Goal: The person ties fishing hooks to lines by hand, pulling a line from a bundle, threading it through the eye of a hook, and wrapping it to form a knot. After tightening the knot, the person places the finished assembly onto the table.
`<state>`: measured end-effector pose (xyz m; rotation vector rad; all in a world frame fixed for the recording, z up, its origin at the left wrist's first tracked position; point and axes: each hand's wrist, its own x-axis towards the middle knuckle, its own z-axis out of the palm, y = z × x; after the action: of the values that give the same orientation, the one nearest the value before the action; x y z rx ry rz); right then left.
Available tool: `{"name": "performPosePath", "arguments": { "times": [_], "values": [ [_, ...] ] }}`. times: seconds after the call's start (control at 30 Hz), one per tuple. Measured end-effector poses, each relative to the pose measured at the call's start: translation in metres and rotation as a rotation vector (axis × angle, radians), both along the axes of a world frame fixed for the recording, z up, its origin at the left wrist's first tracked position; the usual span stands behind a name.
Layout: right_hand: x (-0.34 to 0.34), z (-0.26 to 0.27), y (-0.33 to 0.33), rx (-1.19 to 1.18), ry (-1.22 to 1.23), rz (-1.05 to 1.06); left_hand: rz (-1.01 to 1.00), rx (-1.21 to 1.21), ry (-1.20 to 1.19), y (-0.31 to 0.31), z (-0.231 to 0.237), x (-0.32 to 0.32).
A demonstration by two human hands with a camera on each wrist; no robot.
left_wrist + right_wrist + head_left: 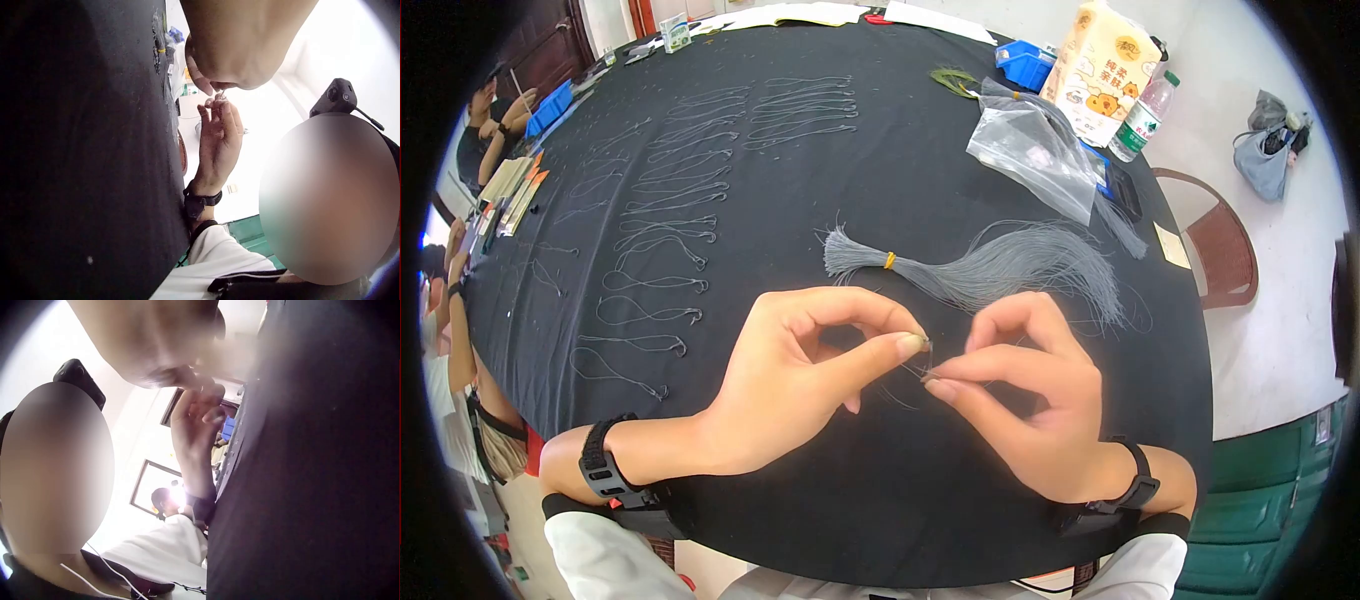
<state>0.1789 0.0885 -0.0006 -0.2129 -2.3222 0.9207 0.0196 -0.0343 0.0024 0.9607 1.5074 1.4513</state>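
Both hands meet above the near part of the black table. The left hand (805,375) pinches a thin grey strand (930,350) between thumb and index finger. Close beside it, the right hand (1035,390) pinches the strand with thumb and index finger, its other fingers bent. Just beyond the hands lies a bundle of grey strands (1000,265), bound by a yellow band (890,260). In the left wrist view the right hand (219,147) reaches up to the left one; the right wrist view shows the left hand (195,434) with fingers bent. Details at the fingertips are too small to tell.
Looped grey strands (660,281) lie in columns on the black tablecloth (900,160) at the left. At the back right are a plastic bag (1035,150), a tissue pack (1103,75), a bottle (1145,118) and a blue bin (1025,66). Other people sit along the left edge.
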Motion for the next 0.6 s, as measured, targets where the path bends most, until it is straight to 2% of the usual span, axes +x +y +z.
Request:
{"name": "performPosePath", "arguments": {
  "times": [0.1,0.2,0.3,0.6],
  "values": [
    [0.001,0.005,-0.003,0.150,0.058,-0.030,0.002,0.004,0.005,0.000,0.000,0.000],
    [-0.001,-0.001,-0.001,0.325,0.082,0.036,0.022,-0.004,0.013,0.000,0.000,0.001],
    [-0.002,-0.005,-0.004,0.385,0.042,0.099,0.028,0.005,0.022,0.000,-0.001,0.000],
    [-0.003,0.002,0.001,0.241,0.076,-0.011,0.033,0.010,0.030,-0.002,0.000,0.002]
  ]
}}
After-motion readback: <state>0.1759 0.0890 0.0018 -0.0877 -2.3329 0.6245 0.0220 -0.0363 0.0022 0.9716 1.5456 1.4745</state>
